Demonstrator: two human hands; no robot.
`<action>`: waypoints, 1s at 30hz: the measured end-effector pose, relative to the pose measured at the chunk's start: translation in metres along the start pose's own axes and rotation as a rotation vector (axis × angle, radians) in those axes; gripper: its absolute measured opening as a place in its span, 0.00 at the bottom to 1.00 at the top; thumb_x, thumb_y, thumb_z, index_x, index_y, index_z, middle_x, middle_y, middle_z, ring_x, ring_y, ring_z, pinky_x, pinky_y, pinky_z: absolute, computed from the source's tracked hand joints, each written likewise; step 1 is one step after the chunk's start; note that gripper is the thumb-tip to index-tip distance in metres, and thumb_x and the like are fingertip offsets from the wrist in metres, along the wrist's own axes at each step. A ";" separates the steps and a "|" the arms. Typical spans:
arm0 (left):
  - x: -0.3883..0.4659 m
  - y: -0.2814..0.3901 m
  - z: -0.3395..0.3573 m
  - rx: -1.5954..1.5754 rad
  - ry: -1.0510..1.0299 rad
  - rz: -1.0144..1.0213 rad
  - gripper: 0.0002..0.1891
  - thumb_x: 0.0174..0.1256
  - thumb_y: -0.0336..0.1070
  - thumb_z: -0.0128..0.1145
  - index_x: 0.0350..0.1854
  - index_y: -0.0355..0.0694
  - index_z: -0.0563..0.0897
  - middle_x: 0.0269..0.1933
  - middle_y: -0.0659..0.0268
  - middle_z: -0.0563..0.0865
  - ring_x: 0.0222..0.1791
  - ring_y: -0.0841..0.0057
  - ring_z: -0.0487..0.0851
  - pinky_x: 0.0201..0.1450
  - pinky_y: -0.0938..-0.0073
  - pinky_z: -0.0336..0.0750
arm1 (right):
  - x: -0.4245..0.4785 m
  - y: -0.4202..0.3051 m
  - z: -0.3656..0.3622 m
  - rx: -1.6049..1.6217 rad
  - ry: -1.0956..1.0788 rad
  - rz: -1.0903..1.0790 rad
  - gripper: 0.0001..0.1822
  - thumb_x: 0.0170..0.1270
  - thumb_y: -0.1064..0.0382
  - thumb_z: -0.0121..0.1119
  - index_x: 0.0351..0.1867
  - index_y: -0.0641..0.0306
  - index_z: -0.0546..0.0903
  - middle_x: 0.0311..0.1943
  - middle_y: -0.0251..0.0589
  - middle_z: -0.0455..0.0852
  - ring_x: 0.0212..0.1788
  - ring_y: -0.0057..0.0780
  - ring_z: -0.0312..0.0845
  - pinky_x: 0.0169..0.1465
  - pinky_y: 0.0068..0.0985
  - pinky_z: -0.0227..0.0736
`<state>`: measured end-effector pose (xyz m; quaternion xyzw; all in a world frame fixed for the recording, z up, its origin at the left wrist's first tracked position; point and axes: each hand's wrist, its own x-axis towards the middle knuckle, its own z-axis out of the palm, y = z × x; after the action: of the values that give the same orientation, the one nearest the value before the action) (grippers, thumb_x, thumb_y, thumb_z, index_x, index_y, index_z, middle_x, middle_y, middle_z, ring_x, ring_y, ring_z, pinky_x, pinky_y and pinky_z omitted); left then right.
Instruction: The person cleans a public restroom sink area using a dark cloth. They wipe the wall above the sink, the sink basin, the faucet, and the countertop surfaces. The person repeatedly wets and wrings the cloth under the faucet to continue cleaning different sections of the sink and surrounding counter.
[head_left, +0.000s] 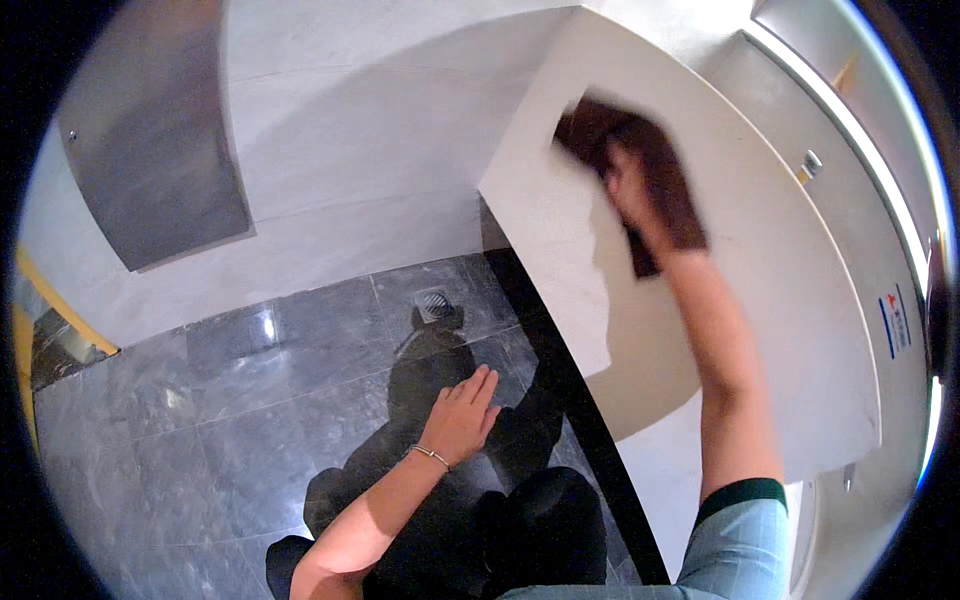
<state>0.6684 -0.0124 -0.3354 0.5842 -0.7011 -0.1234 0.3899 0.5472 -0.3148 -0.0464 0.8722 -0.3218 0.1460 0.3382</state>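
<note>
My right hand is stretched up and presses a dark brown cloth against a pale cream panel. Motion blurs both the cloth and the fingers. One fold of the cloth hangs below the palm, beside the wrist. My left hand hovers over the floor with nothing in it, its fingers stretched out and slightly apart. A thin bracelet circles the left wrist.
Grey tiles cover the floor, with a metal floor drain near the corner. A black skirting runs under the panel. On the left wall hangs a grey metal cover. A yellow bar stands at far left. A sign bears writing.
</note>
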 end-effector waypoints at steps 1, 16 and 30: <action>0.002 -0.001 0.005 0.000 -0.002 -0.003 0.30 0.68 0.40 0.60 0.70 0.36 0.70 0.70 0.52 0.73 0.59 0.55 0.81 0.59 0.58 0.74 | 0.019 0.029 0.008 0.024 0.205 -0.034 0.25 0.57 0.64 0.63 0.58 0.67 0.82 0.58 0.57 0.81 0.64 0.55 0.73 0.73 0.42 0.63; -0.006 -0.057 -0.004 0.208 -0.061 -0.242 0.28 0.69 0.40 0.59 0.69 0.37 0.71 0.69 0.50 0.74 0.57 0.58 0.83 0.58 0.58 0.75 | 0.086 -0.093 0.159 1.187 0.321 0.118 0.20 0.76 0.67 0.45 0.66 0.67 0.74 0.63 0.54 0.79 0.65 0.44 0.74 0.69 0.33 0.66; -0.045 0.037 -0.040 -0.122 -0.278 -0.597 0.28 0.69 0.42 0.58 0.69 0.36 0.71 0.68 0.49 0.75 0.60 0.51 0.80 0.61 0.55 0.76 | -0.056 -0.112 0.127 1.565 -0.719 0.725 0.12 0.72 0.67 0.50 0.49 0.65 0.83 0.42 0.43 0.86 0.46 0.32 0.80 0.51 0.25 0.74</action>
<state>0.6694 0.0508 -0.3039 0.7168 -0.5369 -0.3525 0.2713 0.5839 -0.3128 -0.2203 0.6910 -0.4698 0.1392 -0.5314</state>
